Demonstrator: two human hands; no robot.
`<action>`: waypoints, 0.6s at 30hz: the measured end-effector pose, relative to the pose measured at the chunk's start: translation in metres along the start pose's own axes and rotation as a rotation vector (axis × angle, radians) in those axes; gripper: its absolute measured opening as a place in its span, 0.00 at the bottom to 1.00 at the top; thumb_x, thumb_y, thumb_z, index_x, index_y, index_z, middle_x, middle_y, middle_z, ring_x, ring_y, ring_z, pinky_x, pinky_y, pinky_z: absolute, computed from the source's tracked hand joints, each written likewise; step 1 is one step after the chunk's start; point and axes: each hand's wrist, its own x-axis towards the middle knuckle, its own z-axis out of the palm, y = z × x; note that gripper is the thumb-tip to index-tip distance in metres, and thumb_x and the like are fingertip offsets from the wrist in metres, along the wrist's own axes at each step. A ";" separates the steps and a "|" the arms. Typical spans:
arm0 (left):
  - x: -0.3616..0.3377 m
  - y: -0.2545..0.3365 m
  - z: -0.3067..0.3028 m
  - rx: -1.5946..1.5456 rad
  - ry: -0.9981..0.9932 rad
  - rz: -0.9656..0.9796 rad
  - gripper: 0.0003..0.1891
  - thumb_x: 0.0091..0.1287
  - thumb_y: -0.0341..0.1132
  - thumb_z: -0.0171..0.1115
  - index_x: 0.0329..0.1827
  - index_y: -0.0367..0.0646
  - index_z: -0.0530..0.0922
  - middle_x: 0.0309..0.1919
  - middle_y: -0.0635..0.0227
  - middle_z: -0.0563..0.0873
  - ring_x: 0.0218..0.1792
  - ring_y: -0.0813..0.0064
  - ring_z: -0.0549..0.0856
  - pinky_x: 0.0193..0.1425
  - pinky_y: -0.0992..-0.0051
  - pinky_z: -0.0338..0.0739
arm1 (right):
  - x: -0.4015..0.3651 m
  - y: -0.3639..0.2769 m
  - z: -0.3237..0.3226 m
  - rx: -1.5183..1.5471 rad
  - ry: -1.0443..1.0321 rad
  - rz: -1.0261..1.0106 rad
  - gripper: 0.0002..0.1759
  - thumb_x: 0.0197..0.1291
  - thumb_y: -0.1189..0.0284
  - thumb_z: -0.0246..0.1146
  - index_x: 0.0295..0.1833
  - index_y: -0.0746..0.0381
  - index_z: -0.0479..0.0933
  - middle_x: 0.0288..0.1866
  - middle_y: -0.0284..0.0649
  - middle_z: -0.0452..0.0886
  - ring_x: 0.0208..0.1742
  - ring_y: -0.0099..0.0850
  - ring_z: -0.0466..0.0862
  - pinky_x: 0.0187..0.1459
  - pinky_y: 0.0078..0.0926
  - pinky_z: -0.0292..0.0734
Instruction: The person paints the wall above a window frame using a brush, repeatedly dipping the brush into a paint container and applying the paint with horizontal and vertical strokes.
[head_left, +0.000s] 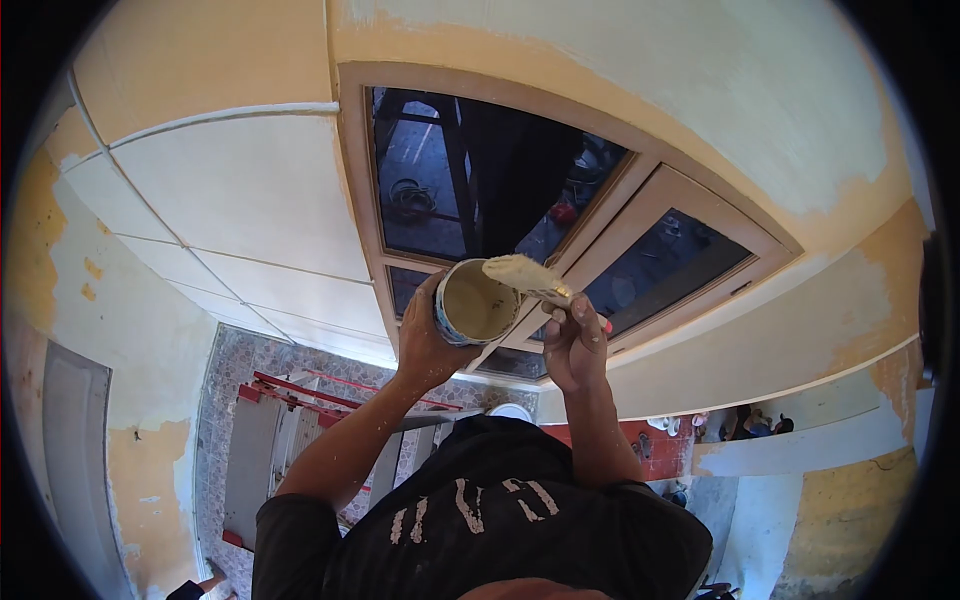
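My left hand (428,338) is wrapped round the side of a small open bucket (452,318), tilted so that its inside shows. Pale residue coats the inner wall. Close to the bucket's right rim, my right hand (577,345) holds a brush (522,275) by its handle, fingers closed. The brush head points left, over the rim, and is thickly covered with cream-coloured paint or paste. Pale spots mark both hands.
Ahead is a wooden window frame (655,160) with dark glass, set in a patchy cream and orange wall (640,50). White panels (240,190) lie left. Below stands a ladder or scaffold with red parts (250,392). A grey door (78,440) is far left.
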 end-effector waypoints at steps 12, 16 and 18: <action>0.000 0.001 -0.005 -0.022 0.025 0.005 0.52 0.43 0.34 0.89 0.74 0.41 0.67 0.66 0.55 0.80 0.68 0.56 0.80 0.72 0.60 0.75 | 0.021 0.018 0.030 0.068 0.117 -0.045 0.12 0.75 0.61 0.66 0.52 0.57 0.79 0.43 0.36 0.87 0.36 0.21 0.85 0.39 0.18 0.87; 0.001 0.005 -0.005 -0.034 0.020 0.002 0.51 0.44 0.35 0.88 0.74 0.41 0.66 0.64 0.55 0.80 0.67 0.57 0.81 0.71 0.61 0.76 | 0.028 0.024 0.042 0.091 0.052 -0.073 0.13 0.76 0.59 0.64 0.52 0.58 0.79 0.42 0.38 0.87 0.36 0.22 0.86 0.40 0.18 0.87; 0.002 0.012 -0.007 -0.041 0.016 -0.067 0.51 0.45 0.35 0.88 0.74 0.41 0.66 0.63 0.55 0.81 0.66 0.58 0.81 0.70 0.61 0.77 | 0.036 0.025 0.051 0.139 0.029 -0.086 0.13 0.76 0.60 0.64 0.53 0.58 0.79 0.42 0.38 0.87 0.37 0.23 0.86 0.41 0.19 0.87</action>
